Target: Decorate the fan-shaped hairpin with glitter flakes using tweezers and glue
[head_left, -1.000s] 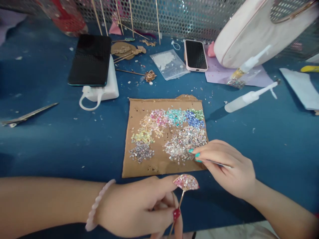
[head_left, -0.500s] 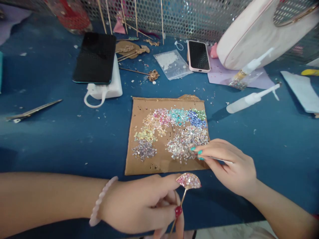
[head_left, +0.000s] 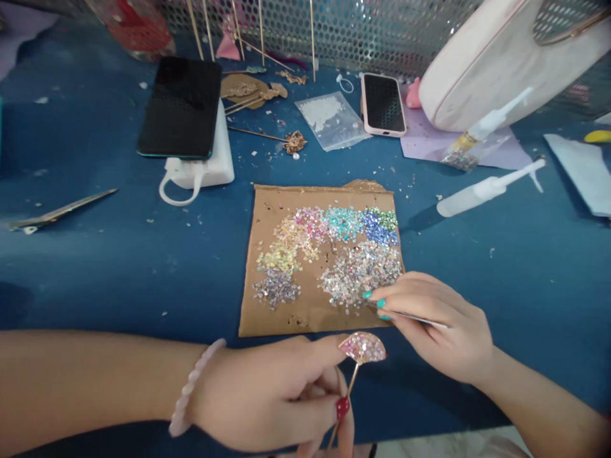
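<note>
My left hand [head_left: 267, 391] is closed around the thin gold stem of a hairpin. The hairpin's fan-shaped head [head_left: 363, 347], covered in pink and clear chips, points up beyond the thumb. Slim metal tweezers [head_left: 422, 318] are pinched in my right hand [head_left: 442, 324], whose fingertips hide most of the tips. Those tips are at the lower edge of a pile of silvery clear chips [head_left: 358, 270] on a piece of cardboard [head_left: 310, 318]. Whether a chip is between them I cannot tell. Smaller piles of grey, yellow, peach, pink, turquoise, blue and green chips curve around the cardboard.
Behind the cardboard lie a black phone [head_left: 181, 108] on a white power bank [head_left: 224, 156], a zip bag [head_left: 331, 121] and a pink-cased phone [head_left: 383, 105]. A white applicator bottle [head_left: 470, 197] is to the right, a metal clip [head_left: 62, 211] to the left.
My right hand with the tweezers has shifted slightly down and toward the near edge of the clear chips. The hairpin in my left hand has barely moved.
</note>
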Demonstrator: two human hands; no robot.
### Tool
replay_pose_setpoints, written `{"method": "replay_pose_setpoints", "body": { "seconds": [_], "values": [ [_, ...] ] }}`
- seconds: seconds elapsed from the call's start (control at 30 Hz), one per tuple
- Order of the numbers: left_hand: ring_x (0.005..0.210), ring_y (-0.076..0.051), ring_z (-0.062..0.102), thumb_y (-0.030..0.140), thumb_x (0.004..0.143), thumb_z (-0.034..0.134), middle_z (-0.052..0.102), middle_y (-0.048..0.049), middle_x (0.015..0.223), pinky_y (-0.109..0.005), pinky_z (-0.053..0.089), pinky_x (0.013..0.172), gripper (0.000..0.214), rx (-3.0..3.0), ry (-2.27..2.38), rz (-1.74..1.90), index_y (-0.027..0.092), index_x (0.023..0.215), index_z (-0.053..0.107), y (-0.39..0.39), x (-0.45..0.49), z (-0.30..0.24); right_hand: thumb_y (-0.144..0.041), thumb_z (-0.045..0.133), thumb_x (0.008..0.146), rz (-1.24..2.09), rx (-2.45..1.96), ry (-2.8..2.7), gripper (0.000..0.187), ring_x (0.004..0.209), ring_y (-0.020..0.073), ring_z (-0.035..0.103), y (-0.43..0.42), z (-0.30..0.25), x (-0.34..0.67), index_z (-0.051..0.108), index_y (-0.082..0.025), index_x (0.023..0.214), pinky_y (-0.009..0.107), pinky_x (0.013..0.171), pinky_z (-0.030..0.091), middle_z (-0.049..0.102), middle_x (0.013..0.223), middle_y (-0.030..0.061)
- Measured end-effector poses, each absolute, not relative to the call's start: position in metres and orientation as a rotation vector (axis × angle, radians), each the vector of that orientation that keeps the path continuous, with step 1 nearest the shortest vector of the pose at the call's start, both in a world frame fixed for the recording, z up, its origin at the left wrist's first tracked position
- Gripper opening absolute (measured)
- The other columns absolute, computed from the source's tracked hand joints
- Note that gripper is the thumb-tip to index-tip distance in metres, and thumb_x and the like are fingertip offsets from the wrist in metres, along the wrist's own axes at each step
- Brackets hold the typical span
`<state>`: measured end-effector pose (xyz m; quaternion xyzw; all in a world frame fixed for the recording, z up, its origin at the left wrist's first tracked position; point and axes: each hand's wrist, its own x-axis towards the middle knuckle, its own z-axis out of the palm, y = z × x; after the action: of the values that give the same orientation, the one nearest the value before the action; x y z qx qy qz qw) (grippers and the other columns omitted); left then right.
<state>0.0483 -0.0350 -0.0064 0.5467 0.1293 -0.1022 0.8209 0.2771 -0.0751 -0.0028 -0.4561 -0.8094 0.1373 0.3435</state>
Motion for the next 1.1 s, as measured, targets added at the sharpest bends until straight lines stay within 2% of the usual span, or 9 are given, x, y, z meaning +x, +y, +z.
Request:
{"method": "replay_pose_setpoints", "body": {
  "seconds": [0.2,0.33,0.47,0.63,0.8,1.1],
  "values": [
    [0.034,-0.003,0.041,0.005,0.088,0.029,0.054,0.0037,0.064,-0.008,0.036,0.035,0.055,1.184,0.257,-0.209,0.026,0.138,0.018,-0.0339,0.0487,-0.0064,-0.003,0.058,0.079,0.362,-1.17,-2.121,0.018,0.077,0.0122,0.066,-0.077,-0.002,0.2774,0.06,-0.016,0.091,0.031,0.076,0.054,0.071,0.084,0.0046],
    [0.034,-0.002,0.039,0.006,0.087,0.032,0.052,0.0044,0.063,-0.008,0.035,0.035,0.058,1.217,0.279,-0.209,0.025,0.14,0.017,-0.0354,0.048,-0.0083,-0.001,0.057,0.079,0.361,-1.181,-2.125,0.019,0.076,0.0126,0.067,-0.0751,-0.0011,0.2773,0.06,-0.016,0.09,0.031,0.076,0.054,0.071,0.083,0.0043],
    [0.035,-0.003,0.041,0.006,0.085,0.036,0.06,0.0006,0.069,-0.009,0.035,0.034,0.066,1.208,0.238,-0.235,0.025,0.142,0.01,-0.0343,0.0483,-0.0101,-0.004,0.056,0.08,0.339,-1.237,-2.102,0.017,0.075,0.0129,0.067,-0.0745,0.0003,0.2766,0.06,-0.018,0.088,0.03,0.073,0.054,0.071,0.08,0.0036],
    [0.039,-0.002,0.046,-0.002,0.079,0.036,0.07,-0.01,0.091,-0.008,0.036,0.038,0.076,1.242,0.201,-0.154,0.023,0.144,0.006,-0.0336,0.0502,-0.008,-0.004,0.055,0.081,0.329,-1.279,-2.089,0.016,0.075,0.0122,0.066,-0.0748,0.0017,0.2769,0.061,-0.018,0.087,0.028,0.072,0.054,0.071,0.08,0.0033],
    [0.039,0.0,0.048,-0.009,0.073,0.035,0.07,-0.0065,0.097,-0.006,0.036,0.039,0.084,1.258,0.235,-0.142,0.028,0.143,0.006,-0.035,0.052,-0.0039,-0.005,0.056,0.081,0.363,-1.264,-2.095,0.014,0.077,0.0127,0.067,-0.0741,0.0004,0.2776,0.061,-0.017,0.087,0.028,0.074,0.053,0.071,0.081,0.0045],
    [0.044,-0.003,0.056,-0.01,0.069,0.036,0.071,-0.0035,0.094,-0.009,0.043,0.041,0.082,1.312,0.179,-0.068,0.023,0.142,0.018,-0.0359,0.051,-0.0069,-0.008,0.055,0.082,0.367,-1.271,-2.093,0.014,0.075,0.0132,0.067,-0.0746,0.0012,0.277,0.06,-0.019,0.088,0.029,0.073,0.055,0.072,0.081,0.0033]
  ]
}}
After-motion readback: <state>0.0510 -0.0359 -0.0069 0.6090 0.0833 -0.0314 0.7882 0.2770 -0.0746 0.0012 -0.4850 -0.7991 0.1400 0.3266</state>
